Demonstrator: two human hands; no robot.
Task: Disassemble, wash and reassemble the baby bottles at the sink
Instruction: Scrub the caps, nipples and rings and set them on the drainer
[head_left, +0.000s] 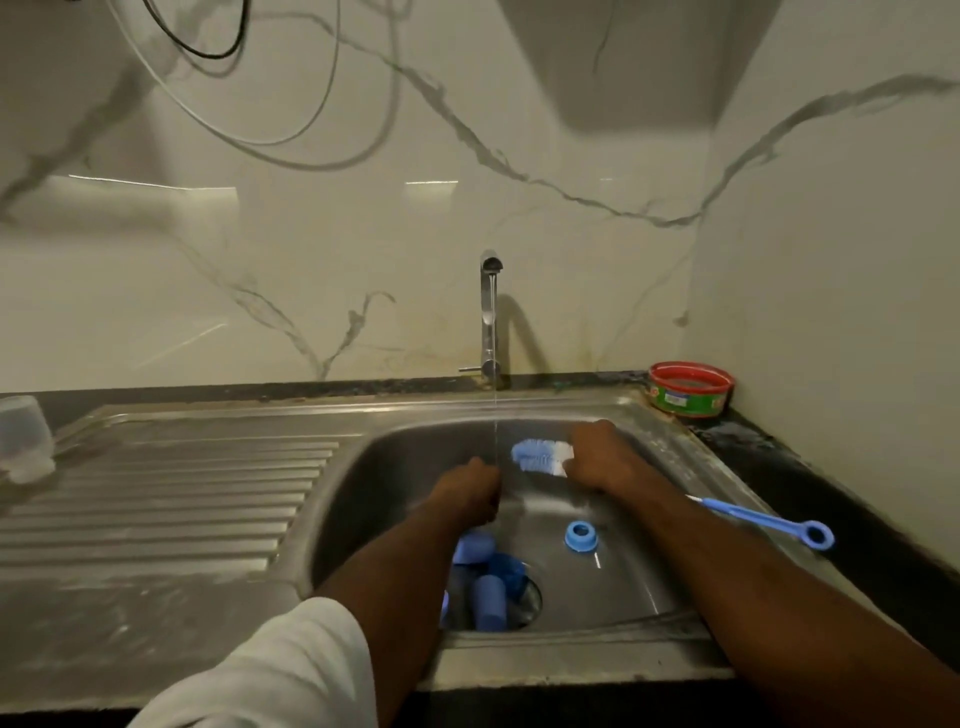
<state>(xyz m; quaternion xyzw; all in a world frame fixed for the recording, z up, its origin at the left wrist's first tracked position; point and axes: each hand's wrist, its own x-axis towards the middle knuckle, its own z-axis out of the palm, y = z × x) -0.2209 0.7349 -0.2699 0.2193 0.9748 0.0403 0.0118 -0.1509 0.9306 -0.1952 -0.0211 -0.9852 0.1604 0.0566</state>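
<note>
Presently at the steel sink (649, 571), items as follows.

Left hand (470, 491): over the basin, under the thin stream of water from the tap (489, 322); fingers curled downward, but what they close on, if anything, cannot be told from this angle.

Right hand (602, 457): over the far right of the basin, fingers wrapped round the bottle brush (540, 457), whose blue-and-white bristle head sticks out to the left, just beside the water stream.

Bottle parts, blue, on the basin floor: one screw ring (582, 536) lying flat, apart from the rest, right of the stream; a cluster of blue pieces (491, 582) over and beside the drain, partly hidden by the left forearm, so their exact kinds cannot be told.

Small blue brush (769, 522) with loop handle: lying on the sink's right rim, behind the right forearm.

Clear cap (23, 439): standing at the far left edge of the ribbed draining board (166, 499), well apart from the basin.

Round red-rimmed tub (688, 389): in the back right corner of the dark counter, against the marble-patterned wall (311, 234).

Dark cables (218, 47): hanging across the wall, upper left.
</note>
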